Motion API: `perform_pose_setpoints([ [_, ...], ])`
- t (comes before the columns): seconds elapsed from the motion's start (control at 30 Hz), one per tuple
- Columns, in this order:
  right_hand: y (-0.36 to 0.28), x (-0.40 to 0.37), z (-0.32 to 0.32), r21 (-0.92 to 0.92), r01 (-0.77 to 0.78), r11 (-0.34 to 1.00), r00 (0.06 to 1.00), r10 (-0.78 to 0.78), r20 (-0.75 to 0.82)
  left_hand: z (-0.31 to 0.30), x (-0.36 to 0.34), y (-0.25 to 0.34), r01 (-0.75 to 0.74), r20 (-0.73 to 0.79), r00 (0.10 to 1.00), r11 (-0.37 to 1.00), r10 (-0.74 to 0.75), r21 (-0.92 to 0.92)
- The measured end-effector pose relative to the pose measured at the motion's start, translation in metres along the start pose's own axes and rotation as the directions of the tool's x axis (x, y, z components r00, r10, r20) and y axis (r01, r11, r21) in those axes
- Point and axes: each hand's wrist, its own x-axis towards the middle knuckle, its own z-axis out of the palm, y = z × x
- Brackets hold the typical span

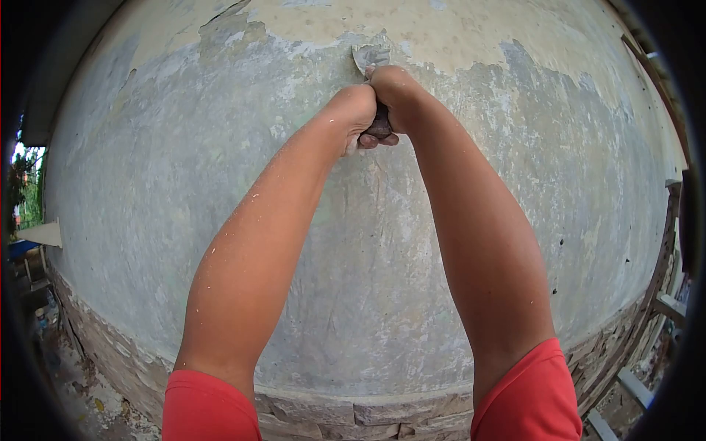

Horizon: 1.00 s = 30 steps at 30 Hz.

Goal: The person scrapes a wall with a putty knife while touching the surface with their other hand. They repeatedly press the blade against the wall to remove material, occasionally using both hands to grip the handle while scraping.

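Observation:
Both my arms reach up to a grey wall (382,279) with patches of peeling cream paint (456,37) along its top. A scraper (373,56) has its metal blade against the wall at the ragged lower edge of that paint. My left hand (358,110) is closed round the lower part of the dark handle, its fingertips curled beneath. Just above and to the right, my right hand (393,87) is closed round the handle near the blade. The two hands touch. White flecks lie on my left forearm.
Stone cladding (316,411) runs along the wall's base. Wooden rungs or bars (635,387) stand at the lower right. Rubble and debris (103,400) lie on the ground at lower left, with greenery (31,187) beyond.

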Motion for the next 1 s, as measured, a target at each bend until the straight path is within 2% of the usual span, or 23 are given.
perform_pose_setpoints([
  [0.03,0.001,0.026,-0.008,-0.245,0.263,0.933,0.962,-0.234,0.141,0.001,-0.001,0.003,-0.019,0.020,1.000,1.000,0.019,-0.006],
  [0.07,0.000,0.057,-0.018,-0.432,0.513,0.742,0.855,-0.401,0.328,0.002,0.004,0.009,-0.035,-0.010,0.999,0.999,0.035,0.040],
  [0.1,-0.001,0.078,-0.023,-0.525,0.716,0.460,0.698,-0.470,0.540,-0.001,0.014,0.016,-0.032,-0.013,0.999,0.999,0.032,0.038],
  [0.13,-0.019,0.074,-0.025,-0.432,0.571,0.698,0.787,-0.315,0.531,-0.005,0.024,0.026,-0.019,0.004,1.000,0.999,0.018,0.043],
  [0.17,-0.018,0.064,-0.017,-0.424,0.567,0.706,0.785,-0.309,0.537,-0.008,0.030,0.027,0.004,0.023,1.000,0.999,-0.005,0.049],
  [0.23,-0.021,0.010,-0.013,-0.179,0.221,0.959,0.939,-0.159,0.304,-0.008,0.026,0.021,0.011,-0.001,1.000,0.998,-0.011,0.060],
  [0.27,-0.018,-0.030,-0.007,-0.016,0.042,0.999,0.978,-0.037,0.205,-0.009,0.021,0.013,0.014,0.004,1.000,0.998,-0.014,0.069],
  [0.3,-0.033,-0.054,-0.001,0.165,-0.120,0.979,0.987,0.100,0.125,-0.009,0.013,0.007,0.013,0.009,1.000,0.997,-0.013,0.080],
  [0.33,-0.013,-0.041,0.004,0.078,-0.050,0.996,0.989,0.039,0.142,-0.006,-0.002,0.001,0.018,-0.054,0.998,0.997,-0.014,0.075],
  [0.37,0.004,-0.029,0.011,-0.012,0.027,1.000,0.986,-0.025,0.164,-0.009,-0.007,-0.006,0.013,-0.056,0.998,0.997,-0.009,0.076],
  [0.43,0.010,-0.035,0.027,0.058,0.030,0.998,0.997,-0.034,0.065,-0.020,-0.013,-0.017,0.010,-0.065,0.998,1.000,-0.010,0.007],
  [0.47,0.005,-0.032,0.032,0.055,0.029,0.998,0.997,-0.033,0.065,-0.026,-0.009,-0.016,0.010,-0.083,0.997,1.000,-0.009,0.011],
  [0.53,-0.010,-0.010,0.042,0.084,-0.028,0.996,0.984,0.012,0.176,-0.038,-0.002,-0.004,0.002,-0.098,0.995,0.999,0.002,0.048],
  [0.6,-0.017,-0.003,0.047,0.051,-0.036,0.998,0.981,0.025,0.194,-0.050,-0.003,0.005,0.018,-0.119,0.993,0.994,-0.005,0.106],
  [0.7,-0.006,-0.026,0.062,0.010,-0.072,0.997,0.982,0.069,0.177,-0.053,-0.016,-0.007,0.069,-0.143,0.987,0.998,-0.068,-0.001],
  [0.77,-0.002,-0.072,0.060,-0.155,0.035,0.987,0.994,-0.018,0.111,-0.054,-0.024,-0.032,0.084,-0.128,0.988,0.995,-0.089,-0.046],
  [0.8,-0.011,-0.108,0.063,-0.354,0.119,0.928,0.992,-0.101,0.069,-0.052,-0.032,-0.044,0.094,-0.101,0.989,0.987,-0.107,-0.129],
  [0.83,-0.021,-0.121,0.065,-0.356,0.116,0.927,0.993,-0.098,0.067,-0.052,-0.038,-0.051,0.097,-0.073,0.991,0.973,-0.115,-0.211],
  [0.9,-0.030,-0.132,0.069,-0.692,0.135,0.709,0.989,-0.060,0.131,-0.059,-0.047,-0.051,0.135,-0.070,0.986,0.968,-0.153,-0.211],
  [0.93,-0.026,-0.123,0.072,-0.795,0.158,0.586,0.987,-0.093,0.127,-0.065,-0.048,-0.049,0.134,-0.117,0.982,0.980,-0.151,-0.145],
  [0.97,-0.023,-0.121,0.073,-0.796,0.153,0.586,0.988,-0.087,0.126,-0.071,-0.048,-0.048,0.138,-0.162,0.976,0.987,-0.149,-0.078],
  [1.0,-0.022,-0.122,0.075,-0.790,0.187,0.584,0.979,-0.172,0.105,-0.080,-0.045,-0.043,0.130,-0.125,0.983,0.991,-0.133,-0.032],
])
